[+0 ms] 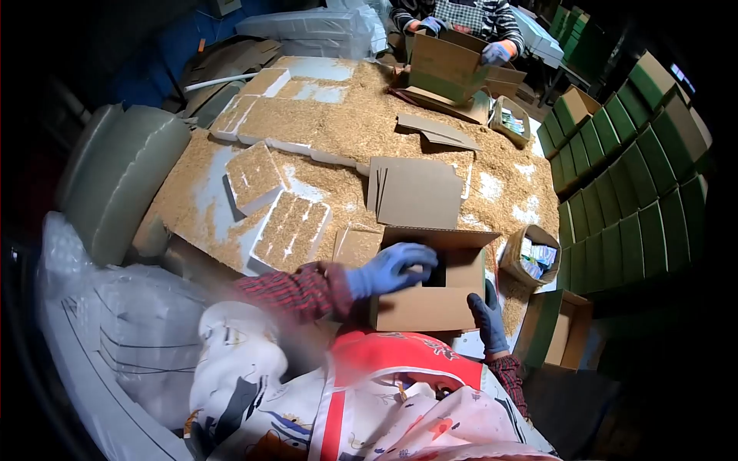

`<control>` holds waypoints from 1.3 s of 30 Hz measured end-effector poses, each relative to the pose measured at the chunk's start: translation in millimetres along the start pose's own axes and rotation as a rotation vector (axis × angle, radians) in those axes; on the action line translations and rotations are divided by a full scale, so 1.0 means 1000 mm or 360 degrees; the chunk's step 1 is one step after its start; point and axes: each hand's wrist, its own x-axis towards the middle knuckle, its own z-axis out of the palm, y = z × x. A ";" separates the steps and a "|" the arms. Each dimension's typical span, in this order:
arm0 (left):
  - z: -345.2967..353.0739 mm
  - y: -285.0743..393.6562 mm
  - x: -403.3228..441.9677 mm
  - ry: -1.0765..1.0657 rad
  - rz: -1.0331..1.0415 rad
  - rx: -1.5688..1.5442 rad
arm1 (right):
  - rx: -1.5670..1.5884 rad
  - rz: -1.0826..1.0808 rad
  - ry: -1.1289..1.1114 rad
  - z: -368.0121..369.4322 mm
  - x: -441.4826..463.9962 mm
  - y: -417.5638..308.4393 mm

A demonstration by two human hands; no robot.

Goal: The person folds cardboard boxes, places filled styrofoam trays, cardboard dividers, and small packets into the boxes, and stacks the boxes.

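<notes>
Grip of left hand is half curled above the open carton; I cannot tell if it holds anything. Right hand, loosely spread, is at the carton's right side. Cardboard sheets lie beyond the carton. Seemingly, carton handling is in hand; next move calls for steadiness.

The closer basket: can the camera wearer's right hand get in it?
Probably yes. The right hand is at the side of the open box; the closer basket stands just ahead, open on top, with nothing seen in between.
</notes>
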 end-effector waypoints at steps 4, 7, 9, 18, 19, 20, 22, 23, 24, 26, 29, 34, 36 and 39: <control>-0.028 -0.033 -0.082 -0.0788 0.0781 0.0822 | -0.0745 -0.0737 -0.0400 -0.023 -0.003 0.022; -0.059 -0.033 -0.052 -0.0138 0.0352 0.0511 | -0.0129 -0.0552 -0.0529 -0.009 -0.002 -0.060; -0.034 -0.062 -0.061 0.0271 -0.0386 -0.0406 | 0.0154 -0.0471 -0.0568 0.019 0.002 -0.126; 0.025 -0.117 -0.191 0.2020 -0.0819 -0.0186 | -0.0991 -0.0020 -0.0076 -0.011 0.115 0.067; 0.006 -0.124 -0.220 0.2295 -0.0807 -0.0009 | -0.1088 -0.0077 -0.0033 -0.007 0.111 0.064; -0.010 -0.137 -0.254 0.2717 -0.0853 -0.0494 | -0.1084 -0.0057 -0.0019 0.002 0.102 0.051; -0.020 -0.174 -0.307 0.2724 -0.1178 -0.0938 | -0.1204 -0.0177 0.0049 0.019 0.091 0.024; -0.019 -0.180 -0.303 0.2554 -0.1417 -0.1315 | -0.1190 -0.0167 0.0075 0.018 0.093 0.026; -0.018 -0.185 -0.299 0.2344 -0.1652 -0.1680 | -0.1183 -0.0106 0.0038 0.014 0.096 0.030; -0.024 -0.180 -0.279 0.2411 -0.1610 -0.1675 | -0.1163 -0.0027 0.0043 0.016 0.091 0.023; -0.035 -0.173 -0.259 0.2541 -0.1668 -0.1739 | -0.1074 -0.0156 0.0044 0.030 0.073 -0.007; -0.056 -0.185 -0.246 0.2756 -0.1485 -0.1238 | -0.1128 0.0018 0.0145 0.029 0.071 -0.002; -0.070 -0.173 -0.231 0.2388 -0.1533 -0.1321 | -0.1170 -0.0122 0.0160 0.027 0.073 0.010; -0.082 -0.160 -0.205 0.2104 -0.1670 -0.1544 | -0.1026 -0.0115 0.0087 0.033 0.069 -0.003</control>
